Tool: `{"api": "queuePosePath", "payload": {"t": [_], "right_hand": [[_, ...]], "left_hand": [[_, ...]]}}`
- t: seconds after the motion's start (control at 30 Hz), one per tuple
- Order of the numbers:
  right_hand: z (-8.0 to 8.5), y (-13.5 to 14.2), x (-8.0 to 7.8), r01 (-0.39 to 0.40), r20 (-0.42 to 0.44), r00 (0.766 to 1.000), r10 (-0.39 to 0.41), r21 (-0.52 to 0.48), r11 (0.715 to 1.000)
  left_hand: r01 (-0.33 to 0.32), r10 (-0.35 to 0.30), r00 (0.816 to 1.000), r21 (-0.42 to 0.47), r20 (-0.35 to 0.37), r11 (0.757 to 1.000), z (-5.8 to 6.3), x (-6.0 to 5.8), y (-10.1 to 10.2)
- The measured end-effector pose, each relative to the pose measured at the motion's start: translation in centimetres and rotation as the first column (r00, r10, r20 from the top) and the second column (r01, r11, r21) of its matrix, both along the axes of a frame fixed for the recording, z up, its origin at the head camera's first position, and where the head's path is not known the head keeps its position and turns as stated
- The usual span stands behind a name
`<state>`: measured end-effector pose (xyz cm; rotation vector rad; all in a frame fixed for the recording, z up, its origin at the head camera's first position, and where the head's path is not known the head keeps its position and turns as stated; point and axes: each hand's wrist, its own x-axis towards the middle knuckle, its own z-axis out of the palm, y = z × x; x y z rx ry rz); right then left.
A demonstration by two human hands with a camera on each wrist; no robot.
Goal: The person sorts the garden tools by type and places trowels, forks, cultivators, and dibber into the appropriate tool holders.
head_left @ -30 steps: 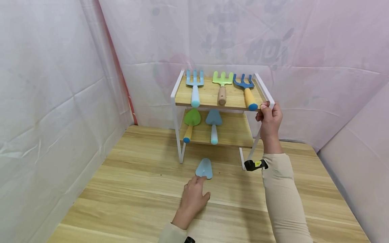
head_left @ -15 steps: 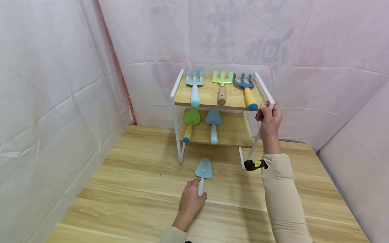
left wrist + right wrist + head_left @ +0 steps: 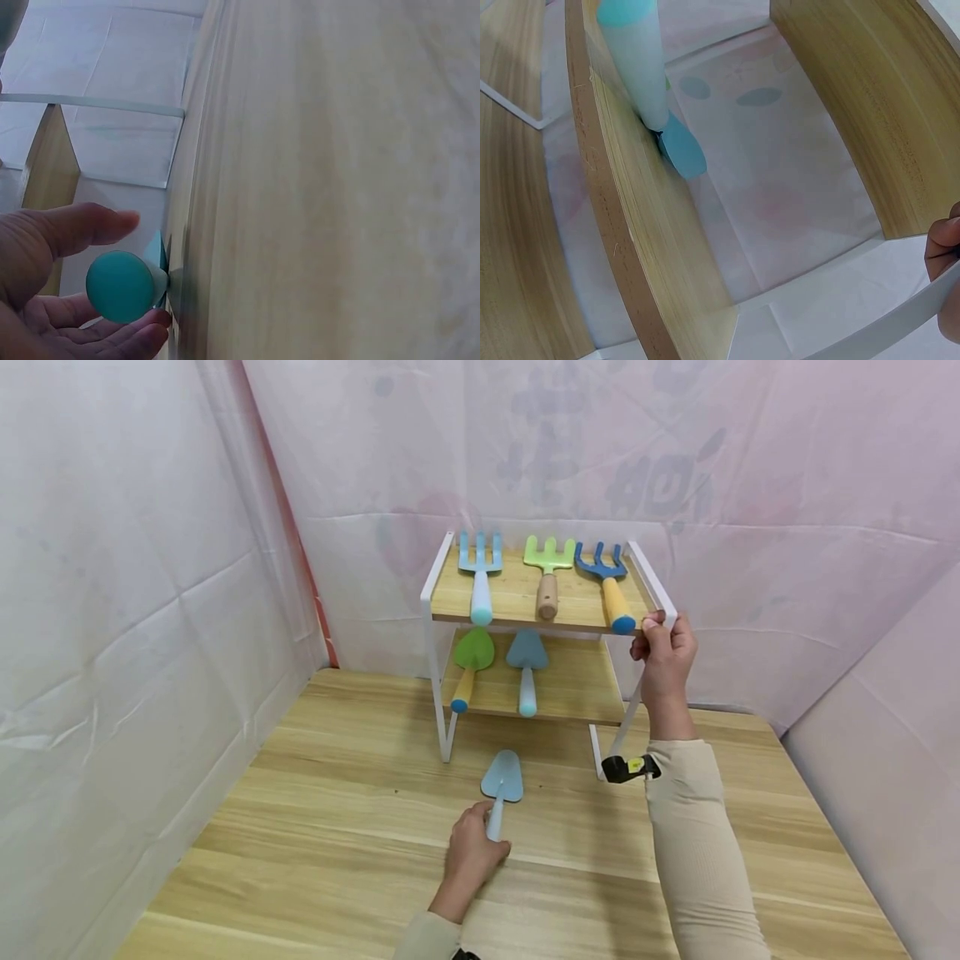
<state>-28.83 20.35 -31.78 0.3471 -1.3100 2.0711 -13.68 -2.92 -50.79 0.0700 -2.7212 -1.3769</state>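
Observation:
A light blue trowel (image 3: 502, 778) lies on the wooden table in front of a two-tier rack, its blade towards the rack. My left hand (image 3: 472, 850) is around its pale handle. In the left wrist view the thumb and fingers stand on either side of the turquoise handle end (image 3: 118, 286), with a gap below the thumb. My right hand (image 3: 666, 658) grips the upper front right corner of the white-framed rack (image 3: 656, 585). At the edge of the right wrist view, fingers (image 3: 943, 247) of that hand hold the white frame.
On the top shelf lie a light blue fork (image 3: 482, 585), a green fork (image 3: 549, 568) and a dark blue fork (image 3: 617, 602). The lower shelf holds a green trowel (image 3: 472, 656) and a blue trowel (image 3: 528, 660). White sheeting (image 3: 150, 610) surrounds the table (image 3: 322, 827).
My left hand has shifted slightly back and left, uncovering part of the trowel's handle. The trowel barely moves. The right hand stays on the rack's corner.

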Motion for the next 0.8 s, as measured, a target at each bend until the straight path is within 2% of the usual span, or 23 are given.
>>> {"api": "queuePosePath", "payload": {"t": [0.33, 0.8], "right_hand": [[-0.26, 0.01, 0.02, 0.009, 0.009, 1.000, -0.009, -0.003, 1.000], [-0.14, -0.02, -0.09, 0.004, -0.001, 1.000, -0.004, -0.006, 1.000]], "left_hand": [[-0.009, 0.009, 1.000, 0.056, -0.002, 0.998, -0.26, -0.27, -0.33], [-0.025, 0.026, 0.999, 0.067, -0.025, 0.997, 0.18, -0.11, -0.57]]}}
